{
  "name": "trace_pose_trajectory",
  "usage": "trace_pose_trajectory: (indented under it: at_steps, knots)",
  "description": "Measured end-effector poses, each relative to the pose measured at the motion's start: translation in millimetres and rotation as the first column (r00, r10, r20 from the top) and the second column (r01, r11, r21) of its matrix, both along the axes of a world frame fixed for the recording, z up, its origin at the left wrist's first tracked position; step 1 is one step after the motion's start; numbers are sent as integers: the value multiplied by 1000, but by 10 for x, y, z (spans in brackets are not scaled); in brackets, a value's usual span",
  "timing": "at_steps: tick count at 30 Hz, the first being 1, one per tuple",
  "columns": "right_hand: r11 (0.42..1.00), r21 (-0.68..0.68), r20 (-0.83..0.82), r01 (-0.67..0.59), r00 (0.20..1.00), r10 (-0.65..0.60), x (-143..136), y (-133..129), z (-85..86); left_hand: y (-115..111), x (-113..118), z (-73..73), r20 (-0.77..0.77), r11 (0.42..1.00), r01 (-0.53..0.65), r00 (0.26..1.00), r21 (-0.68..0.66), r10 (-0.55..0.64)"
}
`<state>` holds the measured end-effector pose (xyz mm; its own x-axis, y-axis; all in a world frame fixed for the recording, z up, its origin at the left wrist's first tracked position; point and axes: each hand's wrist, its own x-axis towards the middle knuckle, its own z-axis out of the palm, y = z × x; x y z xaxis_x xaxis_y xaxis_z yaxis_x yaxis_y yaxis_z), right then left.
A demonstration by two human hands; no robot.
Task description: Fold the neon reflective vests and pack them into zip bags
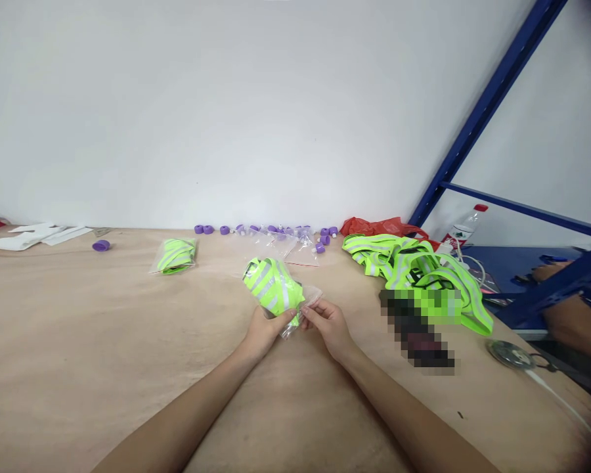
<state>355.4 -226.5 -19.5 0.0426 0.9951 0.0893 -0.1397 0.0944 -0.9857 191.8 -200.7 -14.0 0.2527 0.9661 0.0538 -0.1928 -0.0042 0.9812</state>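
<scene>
A folded neon-yellow reflective strap bundle (273, 284) sits inside a clear plastic bag (314, 294), held tilted above the table in front of me. My left hand (268, 325) grips the bag's near side, thumb on top and fingers hidden beneath. At the bag's right end, my right hand (328, 322) pinches the clear plastic between thumb and fingers. Further left on the table lies a second bagged reflective strap bundle (177, 255). To the right, a loose heap of reflective straps (404, 263) spreads over the tabletop.
Several purple caps (278, 230) and flat clear bags (280, 244) lie along the wall. One purple roll (101, 245) is near white papers (39, 235). At right are a red plastic bag (381, 226), a bottle (465, 226), a round fan-like device (511, 355) and a blue metal frame (487, 98).
</scene>
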Motion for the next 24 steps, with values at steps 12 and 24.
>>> trace_pose_trajectory:
  at_steps: [12, 24]
  knots:
    - [999, -21, 2, -31, 1000, 31, 7, -12, -21, -6, -8, 26, -3, 1000, 2, 1000, -2, -2]
    - [1000, -7, 12, -2, 1000, 2, 10, -6, -13, -14, -7, 33, -10, 1000, 26, 1000, 1, -26]
